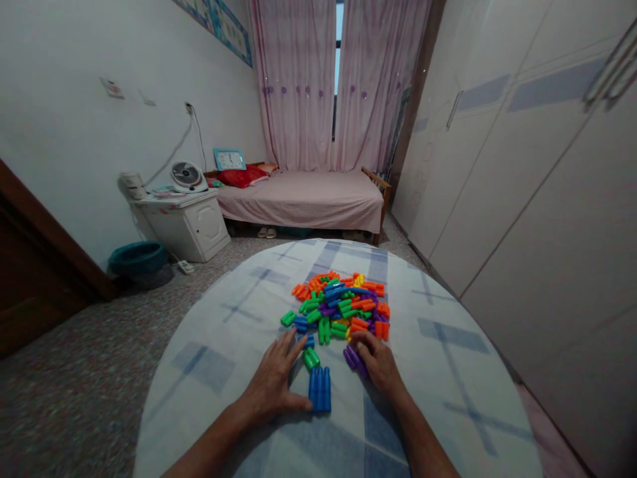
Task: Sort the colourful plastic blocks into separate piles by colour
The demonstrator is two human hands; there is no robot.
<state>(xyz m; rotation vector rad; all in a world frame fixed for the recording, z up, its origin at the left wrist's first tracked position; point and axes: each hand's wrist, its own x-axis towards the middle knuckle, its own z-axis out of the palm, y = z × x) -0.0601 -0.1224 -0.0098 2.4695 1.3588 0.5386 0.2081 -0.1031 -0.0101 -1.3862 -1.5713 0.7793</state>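
Between the hands a three-part blue row (pixel 320 390) is already being kept apart at the spread, empty left hand's (pixel 275 377) thumb, a purple piece (pixel 351 357) is being grasped by the right hand (pixel 381 365), and a large pile (pixel 342 309) is being left beyond.

Person, two bare hands. Left forearm (pixel 213 441), seven o'clock: bare up to where the picture cuts it off, smooth outline, tapering to a narrower left wrist (pixel 243 408). Left hand (pixel 281 375): broad back, slim fingers, sturdy left thumb (pixel 298 402). Right forearm (pixel 423 435), five o'clock: bare too, same build, wider toward the bottom edge. Right hand (pixel 374 358): rounded back, similar slim fingers. Nails and skin creases too small and soft to make out.
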